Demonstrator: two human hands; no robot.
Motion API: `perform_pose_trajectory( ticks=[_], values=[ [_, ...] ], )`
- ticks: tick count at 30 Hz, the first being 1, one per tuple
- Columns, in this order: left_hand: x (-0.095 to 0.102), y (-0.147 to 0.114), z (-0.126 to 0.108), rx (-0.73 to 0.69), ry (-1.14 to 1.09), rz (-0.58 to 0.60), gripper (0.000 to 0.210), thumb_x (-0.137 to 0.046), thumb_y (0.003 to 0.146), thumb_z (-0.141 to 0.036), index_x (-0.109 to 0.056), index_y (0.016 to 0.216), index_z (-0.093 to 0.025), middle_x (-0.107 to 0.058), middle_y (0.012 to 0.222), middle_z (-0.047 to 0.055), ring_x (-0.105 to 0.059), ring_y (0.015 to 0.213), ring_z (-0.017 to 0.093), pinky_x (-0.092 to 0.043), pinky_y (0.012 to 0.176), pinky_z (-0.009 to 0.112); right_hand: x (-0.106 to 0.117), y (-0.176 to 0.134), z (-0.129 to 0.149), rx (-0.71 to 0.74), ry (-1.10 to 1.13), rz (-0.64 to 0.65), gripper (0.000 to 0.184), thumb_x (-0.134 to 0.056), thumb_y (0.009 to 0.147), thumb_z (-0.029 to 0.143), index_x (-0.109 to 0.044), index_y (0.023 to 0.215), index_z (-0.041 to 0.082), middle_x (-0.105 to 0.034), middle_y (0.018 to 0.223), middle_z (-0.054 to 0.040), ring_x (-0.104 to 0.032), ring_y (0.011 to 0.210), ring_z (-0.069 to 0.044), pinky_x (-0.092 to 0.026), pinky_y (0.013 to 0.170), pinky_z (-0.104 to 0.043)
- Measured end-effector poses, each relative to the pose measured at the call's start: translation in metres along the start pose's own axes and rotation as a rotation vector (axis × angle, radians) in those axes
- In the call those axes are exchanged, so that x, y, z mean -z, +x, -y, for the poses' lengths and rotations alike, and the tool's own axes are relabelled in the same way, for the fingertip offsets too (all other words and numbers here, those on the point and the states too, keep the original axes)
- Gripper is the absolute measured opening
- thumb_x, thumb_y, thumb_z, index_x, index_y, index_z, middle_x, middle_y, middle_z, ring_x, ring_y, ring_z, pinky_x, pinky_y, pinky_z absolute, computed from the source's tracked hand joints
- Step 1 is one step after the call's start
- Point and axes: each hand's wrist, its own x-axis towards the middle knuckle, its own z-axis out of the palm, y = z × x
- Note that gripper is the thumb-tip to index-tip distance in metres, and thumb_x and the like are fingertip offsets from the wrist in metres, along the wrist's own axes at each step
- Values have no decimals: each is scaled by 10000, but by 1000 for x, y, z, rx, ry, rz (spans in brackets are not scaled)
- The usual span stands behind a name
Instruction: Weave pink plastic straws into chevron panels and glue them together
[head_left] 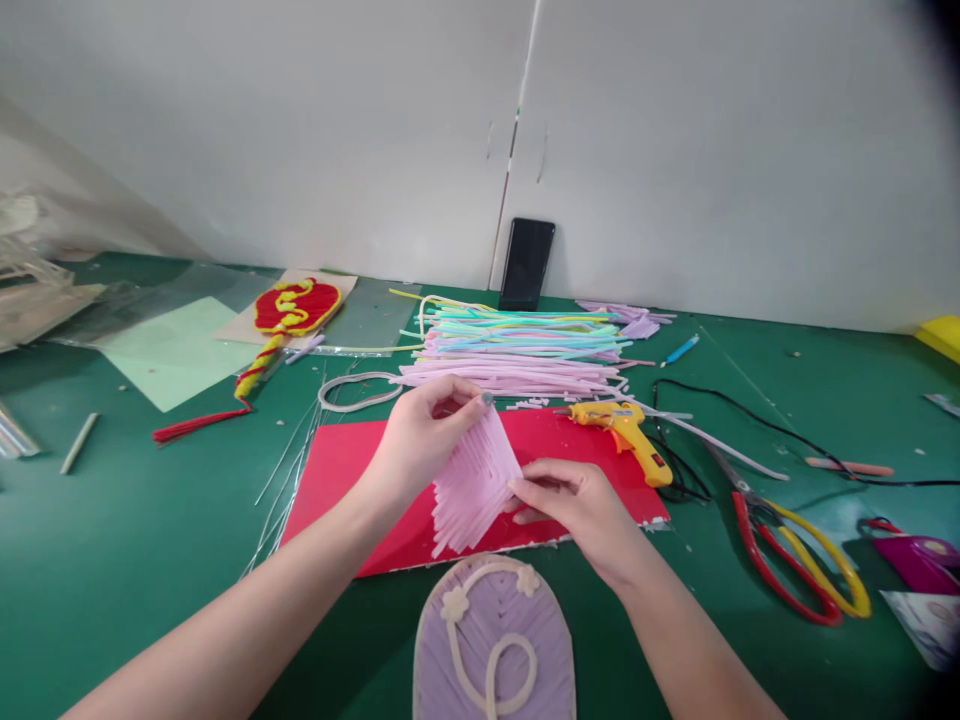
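Between my hands, a pink panel of pipe cleaners laid side by side is held up above a red board. My left hand pinches its upper edge between thumb and fingers. Lower down, my right hand grips the panel's right corner with the fingertips. The strips' loose ends fan out at the lower left. Nearest to me lies a lilac rounded piece decorated with a cream looped cord and small cream flowers.
Behind the board lie pink and mint pipe cleaners. A yellow glue gun rests on the board's right, its black cord trailing. Red-and-yellow scissors lie further right. A phone leans on the wall; a red-and-yellow tasselled ornament lies left.
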Motion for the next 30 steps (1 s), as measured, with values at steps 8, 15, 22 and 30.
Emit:
perform_pose_trajectory(
  ticks=[8, 15, 22, 30],
  values=[
    [3, 1, -1, -58, 111, -15, 163, -498, 808, -276, -628, 818, -178, -653, 778, 1, -577, 700, 128, -440, 646, 231, 2, 1, -1, 22, -15, -4, 223, -713, 660, 343, -695, 742, 137, -701, 670, -50, -663, 687, -177, -559, 642, -274],
    [4, 1, -4, -56, 94, -14, 109, -561, 764, -267, -621, 777, -177, -654, 751, 6, -583, 666, 128, -460, 639, 237, 0, 1, -2, 19, -21, -5, 243, -719, 646, 362, -688, 737, 138, -697, 679, -48, -661, 694, -184, -563, 646, -285],
    [7, 2, -3, -91, 96, 31, 135, -554, 765, -249, -643, 844, -185, -663, 786, 19, -590, 682, 135, -470, 646, 250, -1, 1, -1, 6, -20, -5, 261, -723, 630, 373, -690, 735, 136, -691, 674, -45, -655, 689, -179, -558, 650, -290],
    [16, 6, -3, -209, 174, 119, 189, -505, 805, -243, -656, 917, -220, -680, 900, 14, -592, 777, 141, -452, 684, 234, 0, 1, -1, -4, -14, 4, 222, -718, 641, 350, -685, 708, 142, -685, 658, -35, -652, 672, -165, -549, 633, -269]
  ],
)
